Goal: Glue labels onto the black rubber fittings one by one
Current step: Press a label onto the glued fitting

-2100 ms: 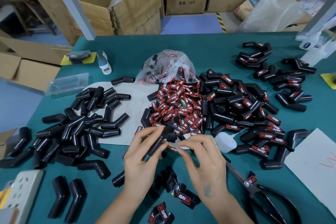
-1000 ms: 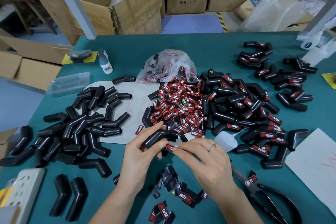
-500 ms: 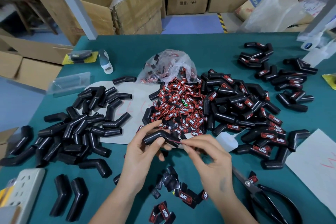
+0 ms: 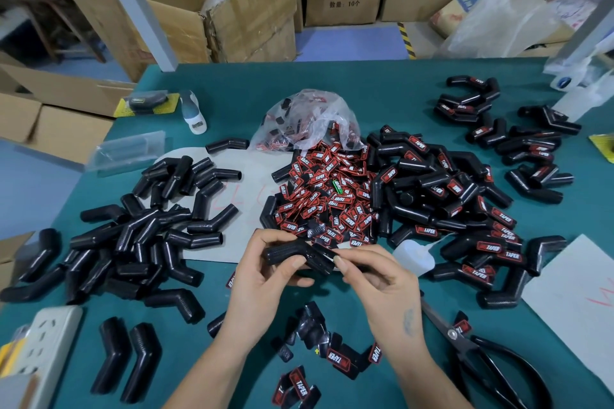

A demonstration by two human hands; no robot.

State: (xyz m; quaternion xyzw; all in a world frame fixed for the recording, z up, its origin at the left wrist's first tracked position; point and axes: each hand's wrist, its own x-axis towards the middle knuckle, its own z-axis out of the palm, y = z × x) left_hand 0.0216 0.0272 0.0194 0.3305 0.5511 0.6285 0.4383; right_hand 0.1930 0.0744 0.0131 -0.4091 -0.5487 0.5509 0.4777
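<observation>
My left hand (image 4: 265, 279) grips a bent black rubber fitting (image 4: 295, 254) just above the table's near middle. My right hand (image 4: 382, 282) pinches something thin and dark against the fitting's right end; the label itself is barely visible between the fingertips. A heap of red-and-black labels (image 4: 329, 199) lies just beyond my hands, spilling from a clear plastic bag (image 4: 305, 123). Unlabelled fittings (image 4: 139, 236) are piled at the left. Labelled fittings (image 4: 442, 196) are piled at the right.
A white glue bottle (image 4: 413, 254) lies right of my hands. Black scissors (image 4: 481, 362) lie at the near right beside white paper (image 4: 574, 302). Loose labels (image 4: 335, 359) sit between my forearms. A power strip (image 4: 36, 349) is at the near left. Cardboard boxes (image 4: 226, 10) stand behind the table.
My left hand turned the fitting from upright to lying across. My right hand brought a label up from the table and now holds it at the fitting's right end.
</observation>
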